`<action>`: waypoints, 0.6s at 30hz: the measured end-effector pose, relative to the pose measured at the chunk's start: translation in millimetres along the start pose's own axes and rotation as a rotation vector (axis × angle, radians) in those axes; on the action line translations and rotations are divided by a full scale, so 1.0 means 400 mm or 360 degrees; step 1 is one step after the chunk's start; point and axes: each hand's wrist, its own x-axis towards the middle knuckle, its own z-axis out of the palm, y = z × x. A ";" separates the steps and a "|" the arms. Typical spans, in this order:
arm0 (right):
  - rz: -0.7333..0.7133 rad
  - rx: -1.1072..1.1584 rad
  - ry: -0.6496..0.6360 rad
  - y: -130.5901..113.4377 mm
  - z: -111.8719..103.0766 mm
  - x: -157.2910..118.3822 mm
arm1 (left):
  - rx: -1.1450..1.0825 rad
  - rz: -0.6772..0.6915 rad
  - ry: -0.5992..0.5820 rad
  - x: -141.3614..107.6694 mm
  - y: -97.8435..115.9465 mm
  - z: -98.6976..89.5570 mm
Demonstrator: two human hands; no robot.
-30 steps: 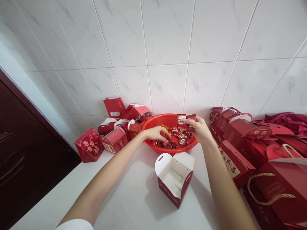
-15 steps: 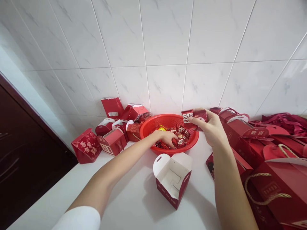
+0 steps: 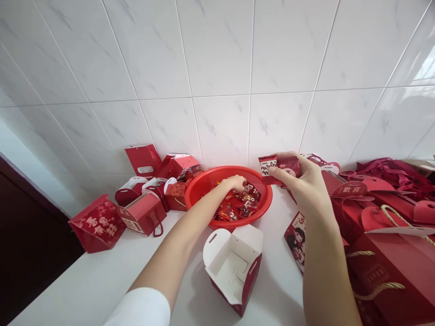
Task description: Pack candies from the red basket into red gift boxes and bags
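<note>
My right hand (image 3: pixel 304 181) pinches small red wrapped candy packets (image 3: pixel 269 169) between thumb and fingers, just above the right rim of a red plastic basket (image 3: pixel 193 192). Inside that basket, wrapped candies (image 3: pixel 234 206) lie in a loose heap. My left hand (image 3: pixel 234 182) reaches over the heap with its fingers drawn together at the far side; a bit of dark red wrapper shows at the fingertips, mostly hidden. In front of the basket stands an open gift box (image 3: pixel 234 267), dark red outside and white inside, with its flaps up and nothing in it.
Folded red gift boxes (image 3: pixel 142 213) stand at the left, near the table (image 3: pixel 142 271) edge. More boxes with rope handles (image 3: pixel 394 267) crowd the right side. Dark red ribbons (image 3: pixel 390 174) lie behind them against the tiled wall (image 3: pixel 220 127).
My left hand has risen from the middle of the candies toward the basket's far side, its fingers now closed. My right hand still holds its packets. The view has shifted slightly to the right.
</note>
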 end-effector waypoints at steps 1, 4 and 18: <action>0.0012 -0.0018 0.0010 0.000 0.000 0.001 | 0.0001 -0.0027 -0.0005 0.009 -0.007 0.011; 0.0036 -0.0081 0.0047 -0.004 0.001 0.001 | -0.0013 -0.0084 -0.0047 0.023 -0.026 0.036; -0.0038 -0.0128 0.0111 -0.008 -0.006 -0.001 | -0.0242 -0.0058 -0.0168 -0.021 -0.092 0.002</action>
